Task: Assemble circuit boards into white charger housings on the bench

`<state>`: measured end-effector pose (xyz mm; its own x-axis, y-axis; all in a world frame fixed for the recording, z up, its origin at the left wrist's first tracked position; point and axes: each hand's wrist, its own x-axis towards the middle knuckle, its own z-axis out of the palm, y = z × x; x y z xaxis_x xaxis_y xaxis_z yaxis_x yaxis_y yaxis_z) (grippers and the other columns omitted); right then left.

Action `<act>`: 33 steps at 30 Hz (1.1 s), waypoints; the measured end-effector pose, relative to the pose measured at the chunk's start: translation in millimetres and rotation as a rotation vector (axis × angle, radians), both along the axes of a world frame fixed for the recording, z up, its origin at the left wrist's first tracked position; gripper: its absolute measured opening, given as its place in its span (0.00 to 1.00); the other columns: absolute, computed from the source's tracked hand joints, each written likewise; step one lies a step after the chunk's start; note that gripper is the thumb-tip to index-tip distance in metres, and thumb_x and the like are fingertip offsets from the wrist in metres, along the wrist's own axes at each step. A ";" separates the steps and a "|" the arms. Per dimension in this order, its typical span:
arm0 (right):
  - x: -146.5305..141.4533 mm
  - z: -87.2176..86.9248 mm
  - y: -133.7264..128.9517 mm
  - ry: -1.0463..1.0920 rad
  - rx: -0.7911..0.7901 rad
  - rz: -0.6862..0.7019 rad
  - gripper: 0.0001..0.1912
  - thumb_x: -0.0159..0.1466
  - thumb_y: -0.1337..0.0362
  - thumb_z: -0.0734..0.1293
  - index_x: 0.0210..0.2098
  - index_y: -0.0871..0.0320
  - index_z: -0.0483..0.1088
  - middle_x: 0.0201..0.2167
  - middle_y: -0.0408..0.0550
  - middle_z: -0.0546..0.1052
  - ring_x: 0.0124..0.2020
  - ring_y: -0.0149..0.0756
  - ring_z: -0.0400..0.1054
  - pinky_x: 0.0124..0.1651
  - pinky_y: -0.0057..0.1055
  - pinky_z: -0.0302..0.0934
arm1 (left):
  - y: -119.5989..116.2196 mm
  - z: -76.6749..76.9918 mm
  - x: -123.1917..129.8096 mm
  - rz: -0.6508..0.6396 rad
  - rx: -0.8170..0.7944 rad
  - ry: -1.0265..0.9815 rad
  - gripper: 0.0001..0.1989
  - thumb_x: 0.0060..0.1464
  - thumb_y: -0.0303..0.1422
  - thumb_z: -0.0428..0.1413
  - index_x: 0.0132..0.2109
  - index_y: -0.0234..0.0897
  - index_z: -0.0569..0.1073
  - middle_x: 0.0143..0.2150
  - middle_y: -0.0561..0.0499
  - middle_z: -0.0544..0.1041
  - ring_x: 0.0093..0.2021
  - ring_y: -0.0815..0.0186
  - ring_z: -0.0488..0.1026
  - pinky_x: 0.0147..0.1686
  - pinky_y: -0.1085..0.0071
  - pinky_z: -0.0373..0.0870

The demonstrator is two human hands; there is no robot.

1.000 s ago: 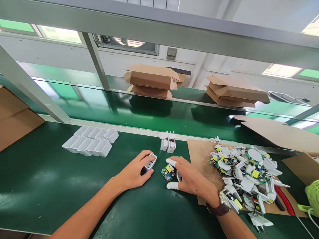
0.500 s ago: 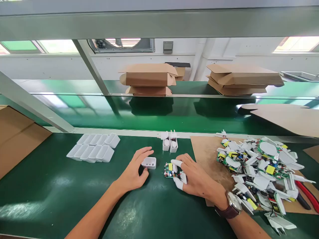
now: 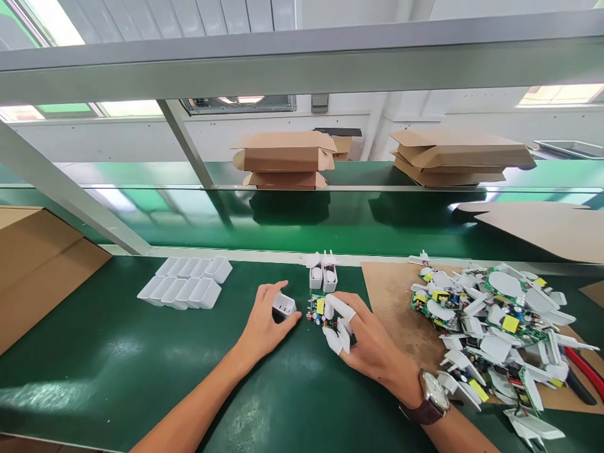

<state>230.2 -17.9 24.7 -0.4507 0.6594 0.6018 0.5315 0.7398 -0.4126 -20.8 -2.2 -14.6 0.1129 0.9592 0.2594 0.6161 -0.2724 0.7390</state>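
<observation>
My left hand [image 3: 267,321] has its thumb and fingers around a small white plastic housing [image 3: 284,304] with slots in its face. The housing sits slightly turned on the green bench. Just to its right, my right hand [image 3: 361,327], with white finger covers on thumb and fingertips, pinches a small green circuit board [image 3: 317,308] with a yellow component. White plastic pieces at the board's near end are partly hidden by the fingers. Behind the hands stand two white housings [image 3: 323,277] with parts in them and plug prongs on top.
Two rows of white open housings [image 3: 189,283] lie at left. On the right, a cardboard sheet [image 3: 387,296] bears a heap of circuit boards with white plug parts [image 3: 491,327] and red-handled pliers [image 3: 587,371]. Cardboard boxes [image 3: 287,151] rest on the shelf behind; another box [image 3: 42,270] is far left.
My left hand has closed in on the housing and turned it, its thumb now at the near right end. My right hand has brought the circuit board slightly left, closer to the housing.
</observation>
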 end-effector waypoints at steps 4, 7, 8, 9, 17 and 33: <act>-4.0 4.3 -4.8 0.071 0.028 0.033 0.35 0.67 0.73 0.65 0.70 0.50 0.52 0.55 0.57 0.73 0.55 0.45 0.72 0.52 0.44 0.75 | -1.6 -3.7 -6.0 -0.175 -0.073 -0.060 0.42 0.55 0.33 0.65 0.71 0.47 0.53 0.59 0.45 0.71 0.59 0.56 0.74 0.59 0.55 0.74; -6.8 4.7 -7.9 0.068 0.058 0.034 0.37 0.67 0.75 0.64 0.72 0.50 0.50 0.55 0.57 0.73 0.55 0.46 0.72 0.53 0.45 0.75 | -5.2 -6.4 -5.4 -0.227 -0.076 -0.033 0.42 0.57 0.34 0.64 0.72 0.49 0.51 0.60 0.46 0.74 0.58 0.55 0.75 0.61 0.53 0.73; -7.6 4.5 -8.7 0.049 0.072 0.024 0.38 0.67 0.75 0.64 0.72 0.50 0.50 0.56 0.58 0.73 0.56 0.48 0.72 0.53 0.47 0.75 | -6.3 -7.0 -4.3 -0.257 -0.044 -0.032 0.42 0.59 0.33 0.62 0.73 0.49 0.49 0.61 0.45 0.73 0.60 0.55 0.75 0.62 0.51 0.72; -8.4 4.3 -9.4 0.027 0.086 0.014 0.39 0.67 0.76 0.64 0.73 0.51 0.49 0.56 0.59 0.73 0.56 0.49 0.72 0.54 0.48 0.75 | -7.4 -7.2 -3.1 -0.291 -0.004 -0.032 0.41 0.61 0.32 0.60 0.74 0.49 0.47 0.63 0.44 0.72 0.62 0.55 0.73 0.63 0.50 0.71; -12.3 4.4 -12.7 -0.037 0.082 0.081 0.39 0.68 0.76 0.64 0.73 0.51 0.48 0.56 0.59 0.75 0.55 0.50 0.74 0.53 0.48 0.76 | -11.8 -5.1 -5.8 -0.325 0.096 0.035 0.44 0.65 0.27 0.55 0.76 0.51 0.37 0.65 0.40 0.69 0.65 0.54 0.71 0.63 0.51 0.72; -13.6 -2.8 -12.6 -0.037 -0.008 0.082 0.39 0.67 0.77 0.62 0.74 0.54 0.46 0.57 0.60 0.74 0.56 0.48 0.72 0.54 0.46 0.75 | -12.8 -6.7 -5.6 -0.351 0.148 0.018 0.43 0.65 0.29 0.56 0.76 0.51 0.38 0.67 0.42 0.70 0.67 0.55 0.69 0.65 0.54 0.70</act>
